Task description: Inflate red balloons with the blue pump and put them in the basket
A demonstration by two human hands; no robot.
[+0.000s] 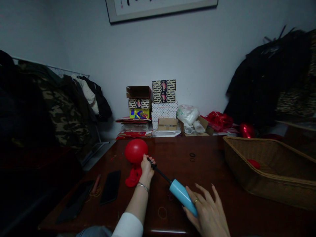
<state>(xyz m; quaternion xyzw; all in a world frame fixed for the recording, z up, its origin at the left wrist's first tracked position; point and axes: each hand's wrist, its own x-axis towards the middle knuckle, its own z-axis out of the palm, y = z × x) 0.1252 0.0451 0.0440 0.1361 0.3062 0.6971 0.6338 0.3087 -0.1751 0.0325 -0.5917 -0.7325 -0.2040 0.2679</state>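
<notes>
"Where is the pump?"

"The blue pump (183,197) is held above the table (180,158), between the two hands. Its long axis slants across the view: the black rod end points forward and left, at the red balloon (136,150), and the blue barrel slopes back to the right, towards the wearer."

"And how does it sit in the fingers?"

"The left hand (147,167) is curled round the black end, just beside the balloon's underside; whether those fingers pinch the balloon's neck as well, I can't tell. At the right hand (206,210), the barrel's near end lies between thumb and forefinger, against the palm side, while the other fingers are spread and lifted off it."

"What's close by?"

"A crumpled red heap (133,177) under the balloon, a black phone (110,187) left of the left forearm, and a thin rubber band (162,213) between the forearm and the right hand."

"Further out?"

"A wicker basket (266,193) to the right with something red (253,164) inside, stacked boxes (164,112) by the wall, and clothes (64,112) hanging at the left."
</notes>
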